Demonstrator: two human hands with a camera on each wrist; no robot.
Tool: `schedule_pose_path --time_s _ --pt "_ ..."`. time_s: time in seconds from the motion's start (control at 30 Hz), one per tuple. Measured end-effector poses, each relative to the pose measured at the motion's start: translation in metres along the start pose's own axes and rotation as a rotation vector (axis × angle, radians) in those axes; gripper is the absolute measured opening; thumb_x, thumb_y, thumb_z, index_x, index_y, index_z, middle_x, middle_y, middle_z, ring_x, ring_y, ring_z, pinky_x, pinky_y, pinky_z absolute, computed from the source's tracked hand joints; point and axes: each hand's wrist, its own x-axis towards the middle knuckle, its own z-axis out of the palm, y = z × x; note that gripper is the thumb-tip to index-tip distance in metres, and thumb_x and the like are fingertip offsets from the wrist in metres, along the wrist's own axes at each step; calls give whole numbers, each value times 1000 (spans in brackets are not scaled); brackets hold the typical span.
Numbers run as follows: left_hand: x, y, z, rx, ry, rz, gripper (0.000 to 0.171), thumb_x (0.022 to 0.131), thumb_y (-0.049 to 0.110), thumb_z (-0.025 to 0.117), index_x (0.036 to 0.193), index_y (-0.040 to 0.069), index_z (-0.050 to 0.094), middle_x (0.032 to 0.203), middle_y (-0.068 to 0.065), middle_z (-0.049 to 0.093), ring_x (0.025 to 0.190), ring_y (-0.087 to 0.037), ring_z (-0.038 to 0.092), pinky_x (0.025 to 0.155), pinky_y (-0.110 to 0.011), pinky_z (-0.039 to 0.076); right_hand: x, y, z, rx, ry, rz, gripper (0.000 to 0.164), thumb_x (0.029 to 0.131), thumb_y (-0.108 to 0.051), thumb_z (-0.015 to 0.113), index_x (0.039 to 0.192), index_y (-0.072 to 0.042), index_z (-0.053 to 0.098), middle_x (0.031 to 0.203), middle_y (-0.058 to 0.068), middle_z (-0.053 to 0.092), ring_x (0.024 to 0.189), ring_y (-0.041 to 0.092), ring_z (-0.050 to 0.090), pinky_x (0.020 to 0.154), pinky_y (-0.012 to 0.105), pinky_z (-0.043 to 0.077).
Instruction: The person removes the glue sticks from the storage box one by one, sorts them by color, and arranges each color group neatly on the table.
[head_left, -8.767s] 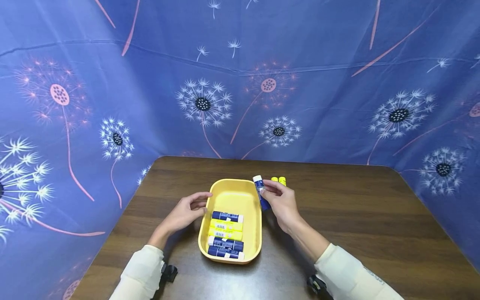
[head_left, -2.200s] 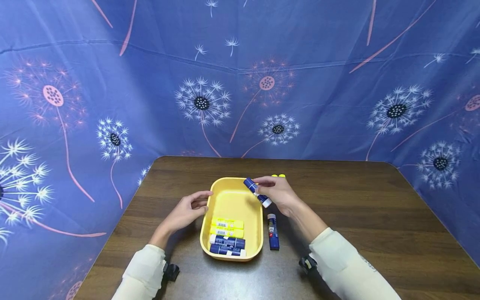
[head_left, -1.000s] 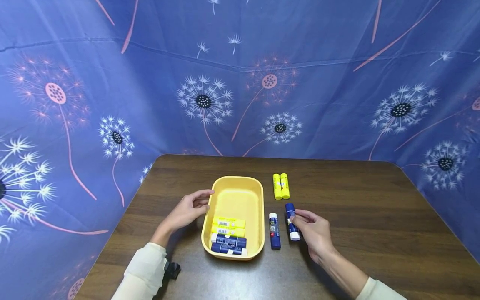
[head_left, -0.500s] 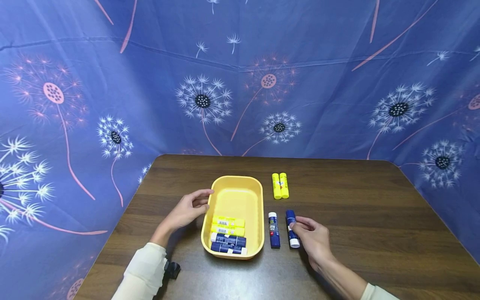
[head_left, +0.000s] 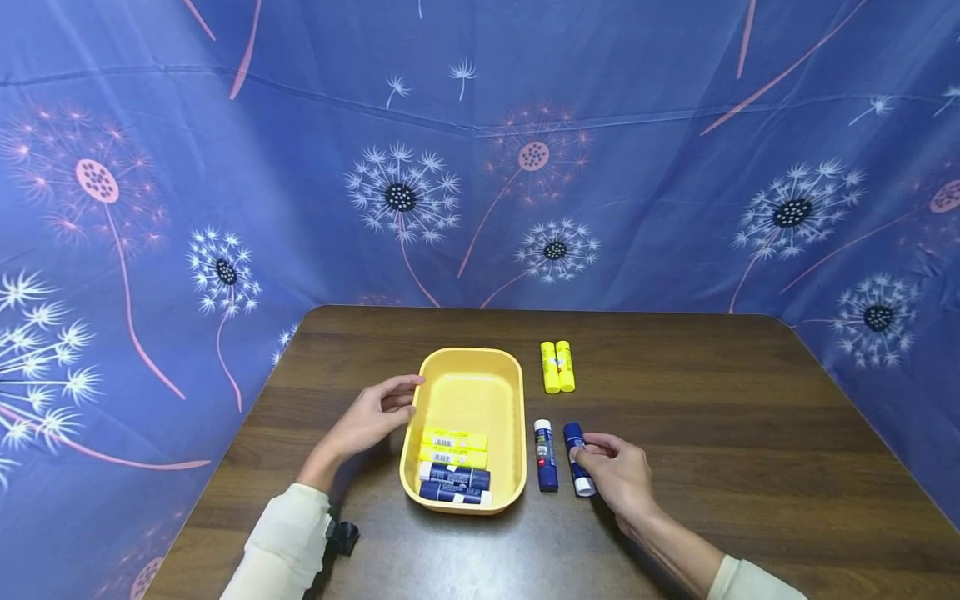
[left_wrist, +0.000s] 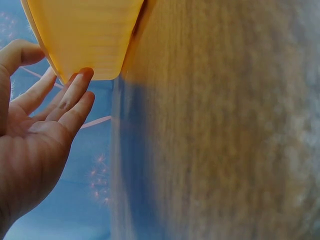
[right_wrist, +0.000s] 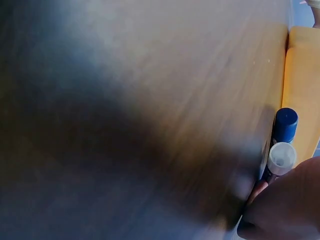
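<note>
In the head view a yellow tray (head_left: 468, 392) stands on the table, holding two yellow glue sticks (head_left: 453, 448) and two dark blue ones (head_left: 454, 485) crosswise at its near end. My left hand (head_left: 367, 421) touches the tray's left rim, fingers fairly straight, as the left wrist view also shows. My right hand (head_left: 621, 473) pinches a blue glue stick (head_left: 577, 457), white end toward me, which lies at the table's surface. Just left of it is another blue glue stick (head_left: 546, 456), white end away from me. In the right wrist view the hand partly hides the pinched stick (right_wrist: 281, 159).
Two yellow glue sticks (head_left: 557, 367) lie side by side on the brown wooden table (head_left: 697, 400), right of the tray's far end. A blue cloth (head_left: 637, 167) with dandelion prints hangs behind the table.
A blue glue stick has left the tray in my right hand and come down right of the other blue one, put down earlier. Lately it shifted slightly nearer me. My left hand stayed.
</note>
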Motion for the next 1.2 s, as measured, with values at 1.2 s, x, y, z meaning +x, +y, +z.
schedule_pose_path --time_s 1.2 --pt "-3 5 2 -11 -2 -7 52 98 4 64 148 4 52 149 -24 56 133 -39 61 108 -48 54 42 -40 -26 227 -190 -36 45 99 -10 63 139 11 55 111 5 73 93 5 69 91 26 61"
